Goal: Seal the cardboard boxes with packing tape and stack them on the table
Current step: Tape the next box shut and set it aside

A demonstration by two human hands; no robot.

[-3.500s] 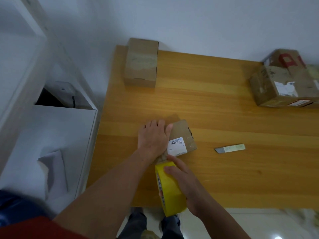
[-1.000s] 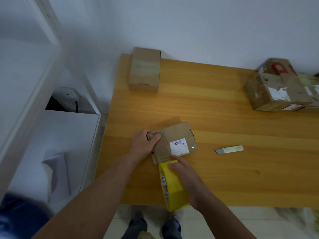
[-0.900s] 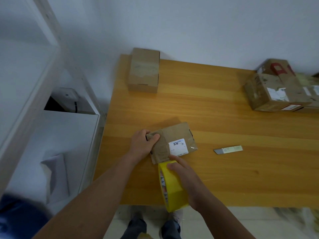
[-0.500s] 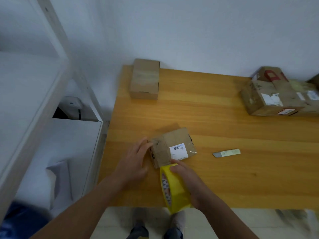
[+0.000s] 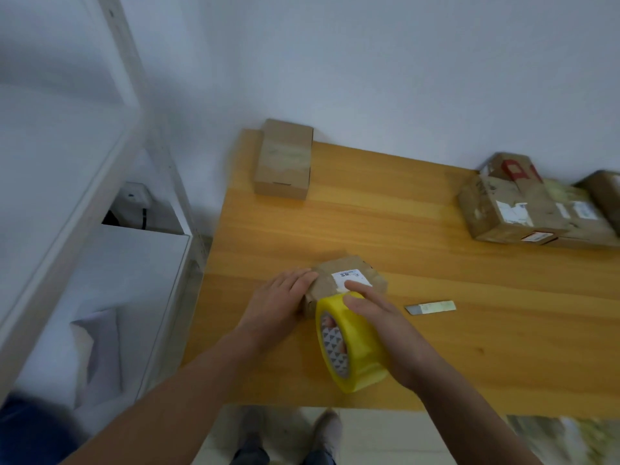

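Two hands in the one head view. Left hand point(image 5: 278, 307): fingers straight and together, laid flat against the left side of the small box point(image 5: 349, 280), curled round nothing. Right hand point(image 5: 375, 317): clamped on the tape point(image 5: 352, 347), fingers showing through the core and the forefinger stretched onto the small box's white label. Tape: one yellow roll, standing on edge and touching the near side of the small box. Small box: brown cardboard, lying on the table point(image 5: 436, 263) towards its near left, between the two hands. Cutter point(image 5: 431, 307): one, flat on the table just right of the right hand, apart from the small box. Far box point(image 5: 283, 159): one, closed, at the far left corner against the wall. Box pile point(image 5: 523, 209): several labelled boxes at the far right, blurred, count unclear. Shelf point(image 5: 100, 162): white, standing left of the table. Shoes point(image 5: 322, 427): partly visible on the floor below the table's near edge.
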